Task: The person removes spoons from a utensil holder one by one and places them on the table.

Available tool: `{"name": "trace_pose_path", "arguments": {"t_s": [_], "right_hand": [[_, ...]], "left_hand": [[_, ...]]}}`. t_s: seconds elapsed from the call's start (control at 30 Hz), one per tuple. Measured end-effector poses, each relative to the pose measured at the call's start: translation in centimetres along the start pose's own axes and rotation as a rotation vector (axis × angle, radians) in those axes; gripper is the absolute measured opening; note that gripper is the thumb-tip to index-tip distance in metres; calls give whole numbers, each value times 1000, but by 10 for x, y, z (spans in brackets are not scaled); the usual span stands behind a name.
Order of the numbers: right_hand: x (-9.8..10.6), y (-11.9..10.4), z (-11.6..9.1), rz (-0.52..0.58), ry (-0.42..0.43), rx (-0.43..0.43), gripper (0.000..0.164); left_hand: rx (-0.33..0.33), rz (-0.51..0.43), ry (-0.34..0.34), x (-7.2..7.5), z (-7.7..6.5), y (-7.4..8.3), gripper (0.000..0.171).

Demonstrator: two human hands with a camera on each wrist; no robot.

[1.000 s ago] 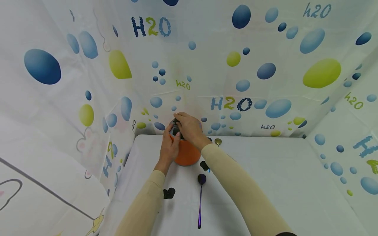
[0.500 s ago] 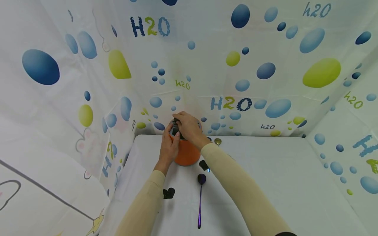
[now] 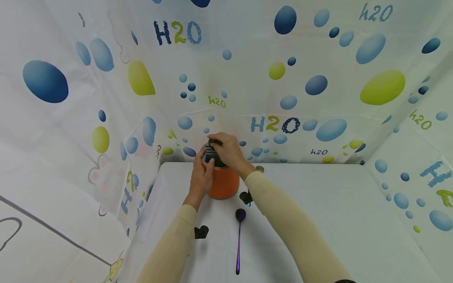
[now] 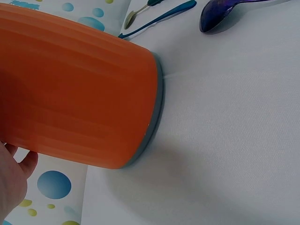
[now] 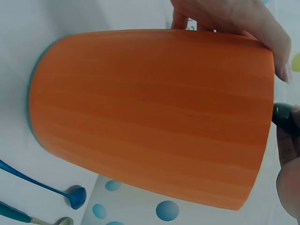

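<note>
An orange utensil holder (image 3: pixel 223 184) with a grey base and a dark, slotted top (image 3: pixel 214 158) stands near the table's back edge. My left hand (image 3: pixel 201 177) grips its upper left side, thumb in front at the rim. My right hand (image 3: pixel 229 151) pinches a small dark piece (image 3: pixel 214 142) just above the top; its lower end and its kind cannot be told. In the right wrist view this piece shows as a dark, rounded, glossy end (image 5: pixel 283 116) beside the rim. The left wrist view shows the holder's orange wall (image 4: pixel 84 89) and some left fingertips (image 4: pixel 29 164).
A purple long-handled spoon (image 3: pixel 240 215) lies in front of the holder. Two black heart-shaped pieces (image 3: pixel 201 232) lie partly behind the sleeves. Right of the holder lie a blue utensil (image 5: pixel 76 197) and a gold-bowled spoon (image 5: pixel 64 221). A patterned curtain (image 3: pixel 226 78) rises behind the table.
My right hand has shifted slightly right and turned, so more of the slotted top and of the dark piece shows. The left hand keeps its grip on the holder.
</note>
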State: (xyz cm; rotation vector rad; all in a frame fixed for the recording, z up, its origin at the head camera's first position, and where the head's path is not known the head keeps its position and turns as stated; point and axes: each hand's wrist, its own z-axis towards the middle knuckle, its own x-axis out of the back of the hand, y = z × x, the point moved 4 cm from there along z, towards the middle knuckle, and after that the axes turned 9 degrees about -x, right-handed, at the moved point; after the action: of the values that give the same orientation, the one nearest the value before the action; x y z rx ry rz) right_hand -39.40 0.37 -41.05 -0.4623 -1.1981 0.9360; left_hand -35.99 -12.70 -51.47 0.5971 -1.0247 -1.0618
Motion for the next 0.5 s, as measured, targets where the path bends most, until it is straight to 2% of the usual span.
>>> {"name": "trace_pose_path", "arguments": {"t_s": [0.23, 0.5], "right_hand": [[9, -1, -4, 72, 38, 19, 29], [19, -2, -7, 86, 57, 35, 32]], "left_hand": [[26, 6, -8, 0, -1, -1, 63], [43, 12, -21, 0, -2, 1, 63]]}}
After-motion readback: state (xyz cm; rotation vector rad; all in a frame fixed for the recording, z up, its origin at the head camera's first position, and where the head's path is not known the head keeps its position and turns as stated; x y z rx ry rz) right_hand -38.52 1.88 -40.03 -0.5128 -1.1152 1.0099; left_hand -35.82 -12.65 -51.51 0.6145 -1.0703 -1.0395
